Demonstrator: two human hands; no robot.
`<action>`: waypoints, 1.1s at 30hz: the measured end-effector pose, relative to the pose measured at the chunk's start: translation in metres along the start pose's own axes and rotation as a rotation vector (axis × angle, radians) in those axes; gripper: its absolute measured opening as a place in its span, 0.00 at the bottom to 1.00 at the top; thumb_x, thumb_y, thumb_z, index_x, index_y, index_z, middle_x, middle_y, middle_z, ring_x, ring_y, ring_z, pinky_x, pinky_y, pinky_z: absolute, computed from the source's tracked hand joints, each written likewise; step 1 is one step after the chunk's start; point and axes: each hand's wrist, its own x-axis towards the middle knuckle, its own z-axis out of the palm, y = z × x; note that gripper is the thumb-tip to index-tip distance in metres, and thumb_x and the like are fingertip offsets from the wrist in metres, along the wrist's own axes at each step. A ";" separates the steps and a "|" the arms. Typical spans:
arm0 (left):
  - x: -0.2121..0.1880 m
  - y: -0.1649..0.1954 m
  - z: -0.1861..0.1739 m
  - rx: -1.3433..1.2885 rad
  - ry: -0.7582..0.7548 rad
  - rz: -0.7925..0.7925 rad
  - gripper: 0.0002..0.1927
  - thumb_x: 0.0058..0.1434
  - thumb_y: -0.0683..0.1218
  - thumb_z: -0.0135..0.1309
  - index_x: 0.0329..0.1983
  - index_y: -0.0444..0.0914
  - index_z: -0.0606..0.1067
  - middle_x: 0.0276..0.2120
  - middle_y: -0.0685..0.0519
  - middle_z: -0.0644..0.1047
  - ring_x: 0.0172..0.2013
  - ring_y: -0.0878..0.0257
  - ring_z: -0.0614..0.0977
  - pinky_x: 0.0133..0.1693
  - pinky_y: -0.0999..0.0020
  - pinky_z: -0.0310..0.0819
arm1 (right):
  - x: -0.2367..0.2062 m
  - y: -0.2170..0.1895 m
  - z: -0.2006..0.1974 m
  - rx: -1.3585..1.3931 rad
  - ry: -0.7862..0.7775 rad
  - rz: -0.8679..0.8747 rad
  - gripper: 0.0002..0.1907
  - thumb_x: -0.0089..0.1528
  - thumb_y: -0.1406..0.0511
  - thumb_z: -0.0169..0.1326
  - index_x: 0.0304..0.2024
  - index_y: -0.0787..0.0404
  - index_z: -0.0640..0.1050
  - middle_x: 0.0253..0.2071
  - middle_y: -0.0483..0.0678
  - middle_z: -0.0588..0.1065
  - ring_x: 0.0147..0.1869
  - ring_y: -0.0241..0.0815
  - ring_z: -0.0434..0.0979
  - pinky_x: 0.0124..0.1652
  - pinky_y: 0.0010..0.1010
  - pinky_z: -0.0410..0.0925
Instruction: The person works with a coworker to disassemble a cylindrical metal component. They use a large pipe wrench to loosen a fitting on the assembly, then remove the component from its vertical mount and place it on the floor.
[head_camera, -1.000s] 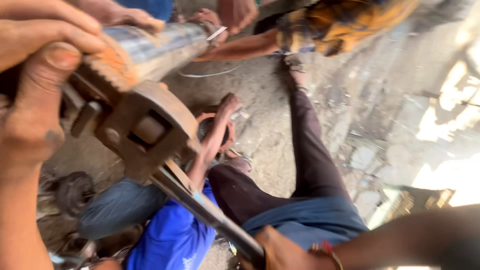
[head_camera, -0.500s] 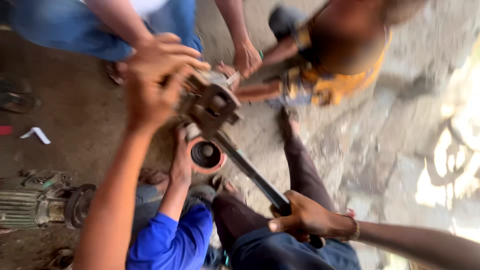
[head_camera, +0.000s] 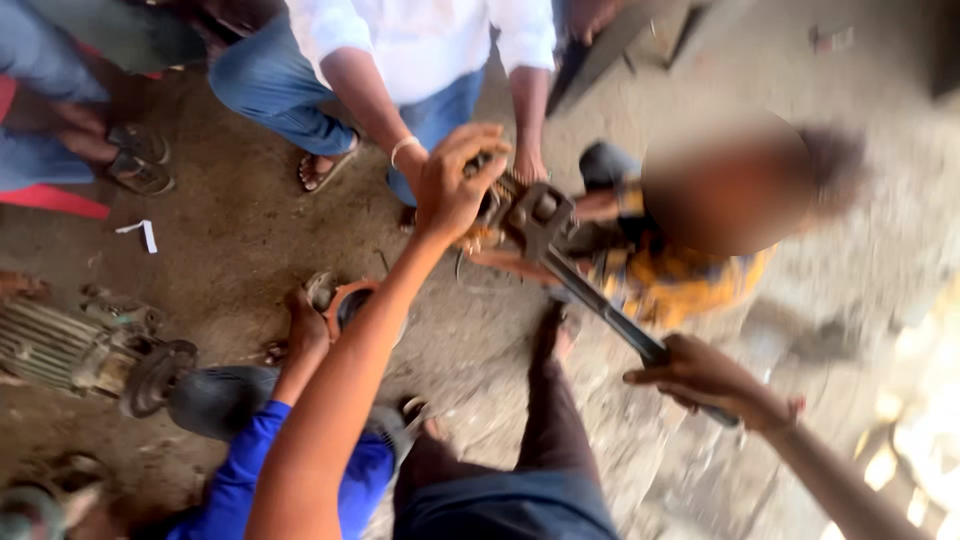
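Observation:
My left hand (head_camera: 455, 188) is closed over the top end of a metal pipe (head_camera: 497, 200), which is mostly hidden under hands. A large pipe wrench (head_camera: 548, 232) has its jaws clamped on that pipe. Its long handle slants down to the right into my right hand (head_camera: 700, 375), which grips it near the end. A person in a white shirt (head_camera: 430, 40) bends in from above with a hand (head_camera: 525, 165) on the pipe too.
A person in a yellow top (head_camera: 690, 280) sits just behind the wrench. A person in a blue shirt (head_camera: 250, 480) below reaches to an orange ring-shaped part (head_camera: 345, 300) on the dirt floor. An old electric motor (head_camera: 60, 345) lies at the left.
The view has pulled back from a close look at the wrench head, and more of the floor and people show. My hands have stayed on the pipe and the wrench handle.

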 end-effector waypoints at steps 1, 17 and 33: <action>0.001 0.000 0.005 -0.035 0.041 -0.098 0.09 0.61 0.42 0.60 0.44 0.36 0.82 0.52 0.49 0.80 0.56 0.55 0.78 0.56 0.63 0.70 | 0.009 -0.001 -0.016 -0.207 0.125 -0.086 0.26 0.53 0.51 0.70 0.22 0.65 0.76 0.15 0.49 0.72 0.16 0.41 0.70 0.20 0.37 0.64; 0.029 0.036 0.033 -0.595 0.789 -0.611 0.14 0.63 0.46 0.55 0.36 0.29 0.83 0.33 0.46 0.85 0.34 0.59 0.86 0.41 0.66 0.80 | 0.067 -0.070 -0.204 -0.673 0.317 -0.879 0.19 0.51 0.51 0.65 0.30 0.59 0.81 0.25 0.50 0.77 0.27 0.49 0.78 0.29 0.44 0.69; 0.057 0.069 0.008 -0.760 0.699 -0.204 0.15 0.68 0.47 0.55 0.42 0.29 0.81 0.39 0.42 0.85 0.38 0.54 0.88 0.47 0.56 0.86 | 0.043 -0.066 -0.162 -0.465 0.396 -0.760 0.18 0.52 0.55 0.68 0.36 0.61 0.83 0.24 0.54 0.77 0.23 0.49 0.77 0.28 0.40 0.68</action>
